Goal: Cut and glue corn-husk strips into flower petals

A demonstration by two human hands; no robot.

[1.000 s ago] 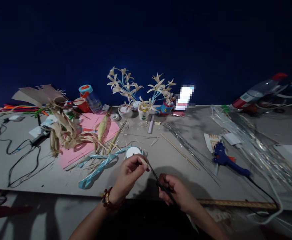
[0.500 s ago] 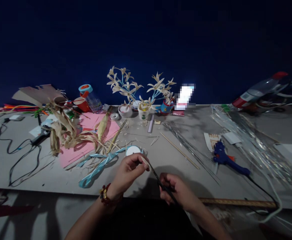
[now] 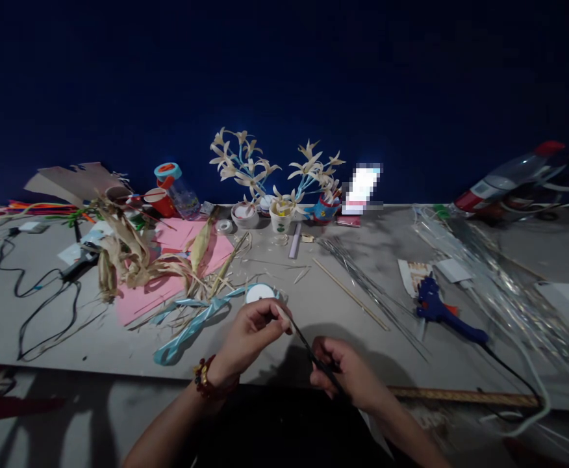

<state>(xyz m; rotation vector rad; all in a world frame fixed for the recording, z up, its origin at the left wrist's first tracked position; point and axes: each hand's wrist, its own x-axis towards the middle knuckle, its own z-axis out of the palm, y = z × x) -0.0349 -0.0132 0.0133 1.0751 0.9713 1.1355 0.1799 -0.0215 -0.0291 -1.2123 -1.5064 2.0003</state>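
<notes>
My left hand (image 3: 260,328) pinches a small pale piece of corn husk (image 3: 281,313) between thumb and fingertips. My right hand (image 3: 340,367) is wrapped round dark scissors (image 3: 304,341), whose thin blades reach up to the husk piece. Whether the blades are closed on it is too small to tell. Just beyond my left hand lies a white spool (image 3: 260,292) of light blue ribbon (image 3: 187,331). Pale husk flowers (image 3: 245,162) on blue stems stand in cups at the back, one being a white paper cup (image 3: 280,224).
Dried corn husks (image 3: 133,253) lie on pink paper (image 3: 136,305) at the left. A blue glue gun (image 3: 447,318) with a cord rests at the right. Metal wires (image 3: 362,279) and a thin stick (image 3: 350,292) lie mid-table. A lit phone (image 3: 361,188) leans at the back.
Both hands keep almost the same pose, with the blade tips still at the husk piece. The view has shifted very slightly.
</notes>
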